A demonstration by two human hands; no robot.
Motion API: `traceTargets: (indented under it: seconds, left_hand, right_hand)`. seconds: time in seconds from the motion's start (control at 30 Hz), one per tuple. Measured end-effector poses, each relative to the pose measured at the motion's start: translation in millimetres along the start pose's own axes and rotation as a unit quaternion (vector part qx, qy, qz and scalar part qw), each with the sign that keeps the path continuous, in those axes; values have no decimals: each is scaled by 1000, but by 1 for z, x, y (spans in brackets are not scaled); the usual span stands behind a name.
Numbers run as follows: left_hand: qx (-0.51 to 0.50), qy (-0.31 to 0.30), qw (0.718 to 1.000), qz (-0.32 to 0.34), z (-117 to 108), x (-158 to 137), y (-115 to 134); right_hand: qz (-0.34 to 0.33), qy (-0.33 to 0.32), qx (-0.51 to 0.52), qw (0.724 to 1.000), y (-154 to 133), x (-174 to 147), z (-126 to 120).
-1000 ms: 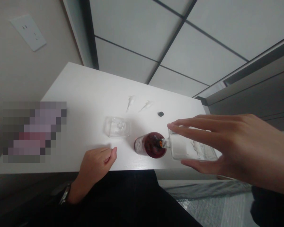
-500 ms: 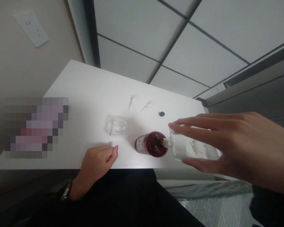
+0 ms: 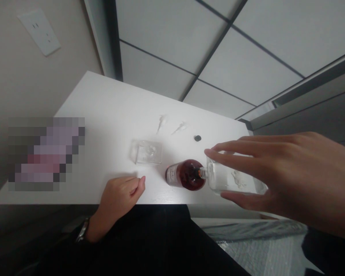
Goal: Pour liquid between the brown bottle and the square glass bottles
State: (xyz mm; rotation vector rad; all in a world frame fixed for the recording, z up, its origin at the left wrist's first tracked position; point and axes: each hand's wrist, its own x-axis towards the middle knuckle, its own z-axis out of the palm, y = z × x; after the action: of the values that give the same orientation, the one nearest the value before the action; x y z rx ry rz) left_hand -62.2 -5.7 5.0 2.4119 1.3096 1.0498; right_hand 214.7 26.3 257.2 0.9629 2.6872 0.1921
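My right hand [image 3: 278,172] grips a clear glass bottle [image 3: 228,176] between thumb and fingers. The bottle is tipped on its side, its threaded neck over the mouth of a dark red-brown bottle [image 3: 192,175] that stands on the table and bears a white label. Whether liquid flows between them I cannot make out. At the table's front edge my left hand [image 3: 122,191] rests in a closed fist, with nothing visible in it. Between the hands, slightly farther back, sits a clear square dish-like piece [image 3: 149,152] with a round centre.
A small black cap [image 3: 197,138] lies behind the bottles. Two small clear, pointed pieces, one a thin translucent tip [image 3: 161,123], lie near the back. A blurred-out item [image 3: 46,153] is at the left of the white table [image 3: 103,111]. Panelled doors [image 3: 161,69] rise behind.
The view has shifted very slightly. Both hands and the two bottles keep nearly the same positions, the clear bottle still tipped at the red-brown one.
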Motion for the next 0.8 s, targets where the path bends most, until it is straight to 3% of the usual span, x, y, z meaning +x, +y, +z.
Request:
traceTargets:
  seconds: [0.8]
  left_hand:
    - [-25,3,1000,1,-1,0,-1]
  right_hand:
    - [24,-9,-73,997,-15,23,-10]
